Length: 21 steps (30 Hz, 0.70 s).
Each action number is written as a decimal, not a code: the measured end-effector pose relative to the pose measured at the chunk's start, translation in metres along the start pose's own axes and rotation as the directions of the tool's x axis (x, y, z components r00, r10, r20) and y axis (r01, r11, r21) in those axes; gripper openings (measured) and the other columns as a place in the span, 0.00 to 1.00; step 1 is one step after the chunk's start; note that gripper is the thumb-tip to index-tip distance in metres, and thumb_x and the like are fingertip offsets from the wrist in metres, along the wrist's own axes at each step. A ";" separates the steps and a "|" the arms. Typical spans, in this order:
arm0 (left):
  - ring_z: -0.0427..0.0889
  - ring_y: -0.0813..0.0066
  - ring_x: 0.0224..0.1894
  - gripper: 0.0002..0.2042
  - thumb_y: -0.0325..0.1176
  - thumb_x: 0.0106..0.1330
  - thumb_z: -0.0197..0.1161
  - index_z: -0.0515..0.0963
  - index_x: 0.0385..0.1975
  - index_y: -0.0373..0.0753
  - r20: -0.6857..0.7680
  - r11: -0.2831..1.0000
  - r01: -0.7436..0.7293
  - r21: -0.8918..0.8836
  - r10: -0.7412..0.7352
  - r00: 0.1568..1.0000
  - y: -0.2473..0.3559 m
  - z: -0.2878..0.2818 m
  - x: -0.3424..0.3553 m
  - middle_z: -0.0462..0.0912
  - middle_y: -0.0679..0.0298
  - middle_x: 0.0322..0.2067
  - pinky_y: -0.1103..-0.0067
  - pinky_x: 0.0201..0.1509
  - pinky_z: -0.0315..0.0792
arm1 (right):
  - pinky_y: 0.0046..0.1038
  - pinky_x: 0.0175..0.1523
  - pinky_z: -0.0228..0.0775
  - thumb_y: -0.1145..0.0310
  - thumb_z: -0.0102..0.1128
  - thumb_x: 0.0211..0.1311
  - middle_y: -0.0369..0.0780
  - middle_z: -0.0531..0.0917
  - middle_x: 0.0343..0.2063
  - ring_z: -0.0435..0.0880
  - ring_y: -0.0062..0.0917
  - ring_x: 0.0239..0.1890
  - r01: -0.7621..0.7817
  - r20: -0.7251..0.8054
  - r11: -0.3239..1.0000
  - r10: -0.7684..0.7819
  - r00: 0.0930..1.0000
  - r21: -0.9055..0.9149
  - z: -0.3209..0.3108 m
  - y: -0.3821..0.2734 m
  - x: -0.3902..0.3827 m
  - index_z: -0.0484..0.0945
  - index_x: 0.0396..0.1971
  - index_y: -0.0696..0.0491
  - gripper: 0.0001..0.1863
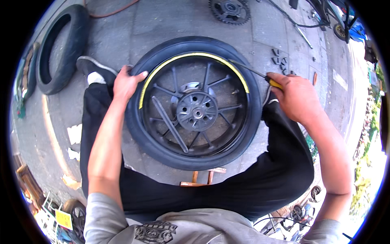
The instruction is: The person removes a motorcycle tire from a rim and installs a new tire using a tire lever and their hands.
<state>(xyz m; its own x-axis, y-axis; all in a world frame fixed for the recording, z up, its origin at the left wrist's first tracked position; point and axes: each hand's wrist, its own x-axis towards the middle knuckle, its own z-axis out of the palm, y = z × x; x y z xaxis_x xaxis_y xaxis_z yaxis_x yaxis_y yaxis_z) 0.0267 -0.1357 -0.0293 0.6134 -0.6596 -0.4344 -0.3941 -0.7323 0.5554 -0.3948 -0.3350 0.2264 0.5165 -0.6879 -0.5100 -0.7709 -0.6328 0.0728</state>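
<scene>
A spoked motorcycle wheel (197,112) lies flat on the ground between my legs, with a black tire (195,162) around it. A yellow stripe (162,66) runs along the upper part of its rim. My left hand (126,84) grips the tire's upper left edge, thumb on top and the other fingers mostly hidden. Closed round a yellow and black handle, my right hand (294,95) holds a screwdriver (254,71). Its shaft reaches over the tire's upper right, with the tip at the rim's edge. A flat metal tire lever (170,124) lies slanted across the spokes.
Another tire (63,49) is on the ground at far left. Beyond the wheel lies a toothed sprocket (230,10). Several small black pieces (279,59) and a long metal rod (304,37) are at the right. Part of a wooden stool (196,184) shows near me.
</scene>
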 end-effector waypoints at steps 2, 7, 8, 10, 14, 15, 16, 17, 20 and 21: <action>0.88 0.46 0.65 0.44 0.59 0.58 0.83 0.81 0.66 0.29 -0.019 0.999 -0.012 0.048 0.013 1.000 0.013 0.001 0.010 0.89 0.41 0.61 0.61 0.71 0.77 | 0.49 0.60 0.82 0.62 0.68 0.75 0.52 0.93 0.46 0.91 0.50 0.52 -0.018 -0.086 0.999 0.021 0.996 0.041 0.002 0.003 -0.011 0.87 0.65 0.47 0.21; 0.86 0.51 0.68 0.45 0.65 0.59 0.79 0.82 0.70 0.37 0.007 0.983 -0.058 0.177 0.058 0.998 0.051 0.004 0.025 0.89 0.48 0.63 0.64 0.75 0.76 | 0.48 0.60 0.82 0.60 0.71 0.75 0.56 0.92 0.47 0.91 0.53 0.53 -0.221 -0.027 0.972 0.223 0.974 0.076 0.023 0.012 -0.042 0.82 0.67 0.53 0.25; 0.86 0.50 0.69 0.45 0.64 0.60 0.79 0.81 0.71 0.36 0.016 0.986 -0.055 0.157 0.054 0.998 0.050 -0.002 0.028 0.88 0.47 0.64 0.64 0.75 0.76 | 0.48 0.60 0.82 0.59 0.70 0.76 0.56 0.92 0.47 0.91 0.53 0.53 -0.192 0.003 0.964 0.195 0.981 0.182 0.024 0.008 -0.049 0.83 0.66 0.54 0.24; 0.85 0.48 0.71 0.46 0.62 0.61 0.79 0.79 0.73 0.35 0.046 0.992 -0.045 0.120 0.040 0.998 0.046 -0.011 0.031 0.87 0.45 0.66 0.64 0.77 0.74 | 0.46 0.59 0.82 0.59 0.70 0.77 0.55 0.92 0.47 0.91 0.52 0.52 -0.144 0.069 0.911 0.128 0.989 0.387 0.026 0.003 -0.059 0.83 0.64 0.55 0.23; 0.80 0.41 0.74 0.49 0.57 0.66 0.76 0.70 0.77 0.22 0.150 0.984 -0.158 0.086 0.144 0.978 0.011 -0.027 0.014 0.79 0.33 0.71 0.63 0.80 0.71 | 0.45 0.58 0.82 0.56 0.66 0.80 0.54 0.92 0.47 0.91 0.50 0.50 0.018 0.328 0.780 -0.284 0.901 0.626 0.056 -0.014 -0.037 0.85 0.62 0.54 0.21; 0.76 0.44 0.78 0.51 0.58 0.70 0.73 0.65 0.80 0.21 0.209 0.958 -0.086 0.275 0.027 0.978 0.027 -0.033 -0.001 0.76 0.32 0.73 0.65 0.83 0.67 | 0.45 0.58 0.82 0.56 0.65 0.80 0.53 0.92 0.47 0.91 0.50 0.51 0.087 0.360 0.818 -0.343 0.868 0.569 0.061 -0.019 -0.025 0.86 0.61 0.54 0.21; 0.77 0.44 0.78 0.52 0.60 0.69 0.73 0.65 0.79 0.19 0.267 0.940 -0.031 0.340 -0.065 0.961 0.020 -0.050 -0.014 0.76 0.30 0.73 0.65 0.82 0.68 | 0.46 0.58 0.81 0.54 0.63 0.81 0.52 0.92 0.47 0.91 0.51 0.51 0.114 0.401 0.828 -0.381 0.833 0.549 0.060 -0.032 -0.015 0.88 0.58 0.53 0.20; 0.77 0.43 0.77 0.54 0.63 0.69 0.73 0.64 0.78 0.17 0.334 0.919 -0.026 0.393 -0.116 0.935 0.016 -0.054 -0.028 0.76 0.29 0.73 0.65 0.82 0.69 | 0.47 0.59 0.81 0.52 0.63 0.80 0.53 0.92 0.47 0.90 0.51 0.52 0.244 0.316 0.818 -0.450 0.835 0.521 0.078 -0.029 -0.006 0.89 0.56 0.53 0.21; 0.78 0.40 0.75 0.57 0.71 0.71 0.69 0.61 0.82 0.23 0.391 0.933 0.340 0.120 -0.359 0.847 -0.030 -0.048 -0.080 0.80 0.35 0.70 0.50 0.76 0.74 | 0.51 0.62 0.80 0.45 0.60 0.79 0.53 0.92 0.49 0.90 0.53 0.54 0.279 0.382 0.876 -0.432 0.817 0.394 0.085 -0.043 0.013 0.89 0.57 0.52 0.26; 0.87 0.44 0.65 0.53 0.73 0.71 0.67 0.69 0.78 0.25 0.426 0.897 0.443 0.009 -0.404 0.810 -0.023 -0.046 -0.099 0.85 0.40 0.65 0.59 0.71 0.78 | 0.50 0.63 0.80 0.44 0.59 0.79 0.53 0.92 0.50 0.89 0.53 0.56 0.279 0.395 0.876 -0.435 0.809 0.393 0.084 -0.049 0.015 0.89 0.59 0.52 0.27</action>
<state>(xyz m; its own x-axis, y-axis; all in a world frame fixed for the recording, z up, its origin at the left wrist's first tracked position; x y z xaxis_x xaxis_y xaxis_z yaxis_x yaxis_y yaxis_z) 0.0066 -0.0459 0.0341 0.3647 -0.3104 -0.8779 -0.0879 -0.9501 0.2994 -0.3806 -0.2840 0.1431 0.6060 -0.1408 -0.7829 -0.6779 -0.6064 -0.4156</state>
